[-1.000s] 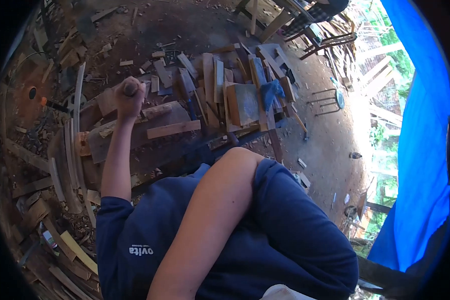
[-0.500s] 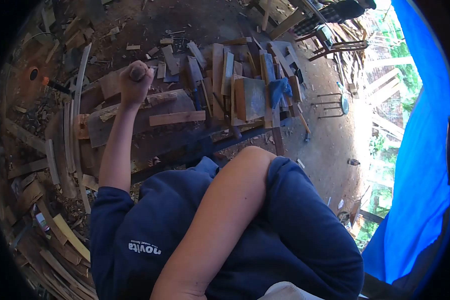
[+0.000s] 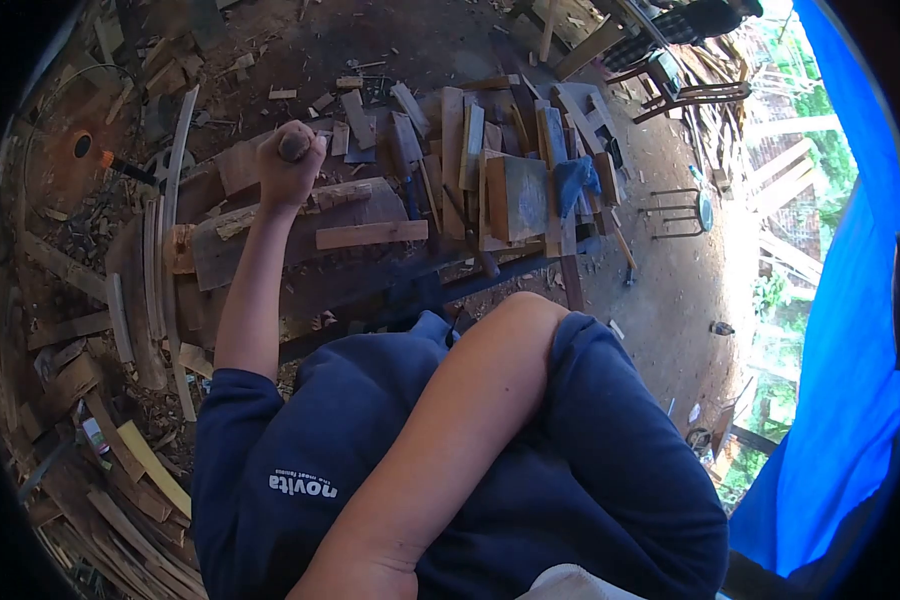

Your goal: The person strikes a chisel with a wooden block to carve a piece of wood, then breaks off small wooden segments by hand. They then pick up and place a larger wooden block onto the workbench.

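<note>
My left hand (image 3: 288, 180) is closed in a fist around a brown, round-ended wooden handle (image 3: 294, 148), whose top shows above the fingers. The rest of that tool is hidden under the fist, so its kind cannot be made out. Beneath and beside this hand lies a rough-edged wood strip (image 3: 340, 196) on a broad dark board (image 3: 380, 210). A smooth pale batten (image 3: 372, 235) rests nearer to me. My right forearm (image 3: 450, 440) is bent back towards my head, and my right hand is outside the view.
Stacked wood blocks (image 3: 520, 200) with a blue cloth (image 3: 573, 182) fill the bench's right part. A stool (image 3: 703, 212), a chair (image 3: 670, 85) and a person (image 3: 680, 25) are farther off. Scrap timber (image 3: 120, 490) lies at left; a blue tarp (image 3: 820, 400) hangs at right.
The whole view has shifted slightly, so that things appear a little farther right. My left hand keeps its grip on the wooden handle, and my right arm stays bent.
</note>
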